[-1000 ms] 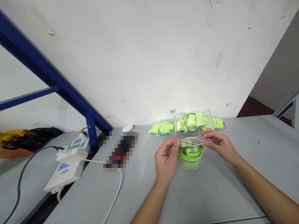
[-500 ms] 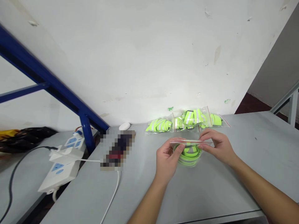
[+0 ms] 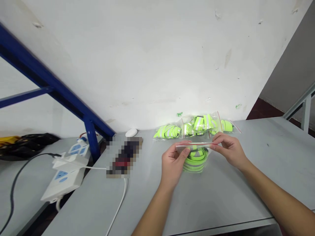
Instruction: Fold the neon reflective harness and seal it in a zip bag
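Note:
A clear zip bag [image 3: 194,160] with a red line along its top hangs between my hands, over the grey table. Rolled neon-yellow reflective strap [image 3: 199,154] fills it. My left hand [image 3: 174,160] pinches the bag's left top corner, thumb in front. At the right end of the red seal, my right hand [image 3: 228,149] grips the edge between thumb and fingers. Behind the hands, several similar filled bags [image 3: 200,124] lie piled against the wall.
On the left lie a blurred-out phone-like object [image 3: 125,157], a white rounded object [image 3: 131,132] and a white cable [image 3: 120,206]. A white power strip [image 3: 66,177] sits farther left, beside a blue metal frame [image 3: 61,95]. The grey table [image 3: 221,203] extends to the right.
The bag and my left hand have shifted slightly left. My right hand now pinches the far right end of the bag's seal, and the top is stretched straighter.

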Demonstrator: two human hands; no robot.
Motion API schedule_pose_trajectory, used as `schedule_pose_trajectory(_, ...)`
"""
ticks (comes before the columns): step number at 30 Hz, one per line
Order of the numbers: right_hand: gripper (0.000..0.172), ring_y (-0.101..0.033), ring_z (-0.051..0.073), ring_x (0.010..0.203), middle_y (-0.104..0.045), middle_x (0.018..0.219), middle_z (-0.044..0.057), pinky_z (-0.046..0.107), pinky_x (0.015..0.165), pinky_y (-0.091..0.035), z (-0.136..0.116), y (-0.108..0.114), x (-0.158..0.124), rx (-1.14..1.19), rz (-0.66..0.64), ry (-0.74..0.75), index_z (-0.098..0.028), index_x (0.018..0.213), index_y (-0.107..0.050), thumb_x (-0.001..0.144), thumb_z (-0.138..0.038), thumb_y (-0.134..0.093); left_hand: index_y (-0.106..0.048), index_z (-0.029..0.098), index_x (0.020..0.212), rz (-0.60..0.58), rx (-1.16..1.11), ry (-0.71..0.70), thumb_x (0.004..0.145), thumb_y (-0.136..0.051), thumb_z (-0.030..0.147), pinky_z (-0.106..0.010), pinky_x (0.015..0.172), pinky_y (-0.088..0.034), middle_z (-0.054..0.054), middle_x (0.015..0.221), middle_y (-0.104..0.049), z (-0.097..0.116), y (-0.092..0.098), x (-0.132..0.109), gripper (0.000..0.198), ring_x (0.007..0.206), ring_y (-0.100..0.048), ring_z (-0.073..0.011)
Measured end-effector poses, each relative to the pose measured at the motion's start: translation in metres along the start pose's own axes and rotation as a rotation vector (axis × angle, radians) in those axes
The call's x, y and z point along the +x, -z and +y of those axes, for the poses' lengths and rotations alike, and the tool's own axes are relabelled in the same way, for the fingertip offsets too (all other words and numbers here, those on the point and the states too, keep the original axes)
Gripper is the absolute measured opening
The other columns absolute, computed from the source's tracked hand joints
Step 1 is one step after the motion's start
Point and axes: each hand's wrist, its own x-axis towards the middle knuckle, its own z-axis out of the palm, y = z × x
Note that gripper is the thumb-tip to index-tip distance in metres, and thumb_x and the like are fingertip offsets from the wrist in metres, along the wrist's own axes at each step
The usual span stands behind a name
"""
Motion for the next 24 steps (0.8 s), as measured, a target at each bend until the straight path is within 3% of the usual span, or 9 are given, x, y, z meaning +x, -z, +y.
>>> schedule_pose_trajectory(5,0.002,-0.056,0.016,0.076,-0.061,0.08,0.001,0.032,0.072,-0.045,0.0,-0.001,-0.001,-0.022,-0.022,0.014,-0.027,0.081,-0.069,0.082,-0.026,-0.07,-0.073,0.018,0.087,-0.008,0.002,-0.044,0.076,-0.073,0.037,-0.027,0.079,-0.053,-0.005,0.091,-0.074,0.001,-0.001,0.0,0.022,0.088,-0.067,-0.018)
schedule_pose_trajectory(9,0.016,-0.058,0.019,0.087,-0.064,0.091,0.003,0.036,0.08,-0.047,0.0,-0.004,-0.002,-0.042,-0.058,0.027,-0.027,0.09,-0.07,0.076,-0.03,-0.076,-0.074,0.017,0.084,0.007,0.062,-0.095,0.078,-0.071,0.037,-0.029,0.079,-0.053,-0.006,0.089,-0.073,0.0,-0.002,-0.002,0.021,0.086,-0.066,-0.0187)
schedule_pose_trajectory(13,0.01,-0.058,0.017,0.078,-0.062,0.082,0.003,0.035,0.073,-0.048,-0.001,-0.011,-0.004,-0.036,-0.02,0.014,-0.025,0.08,-0.068,0.078,-0.032,-0.074,-0.074,0.017,0.084,-0.009,0.078,-0.084,0.078,-0.071,0.038,-0.03,0.077,-0.053,-0.007,0.089,-0.073,0.001,-0.004,-0.004,0.023,0.086,-0.066,-0.0194)
schedule_pose_trajectory(24,0.013,-0.056,0.015,0.072,-0.06,0.076,0.001,0.03,0.065,-0.045,-0.006,-0.012,-0.003,0.067,-0.011,-0.101,-0.023,0.073,-0.068,0.077,-0.035,-0.075,-0.074,0.017,0.083,-0.039,0.102,-0.081,0.077,-0.072,0.038,-0.031,0.079,-0.053,-0.007,0.091,-0.073,0.008,-0.006,-0.005,0.022,0.087,-0.067,-0.0204)
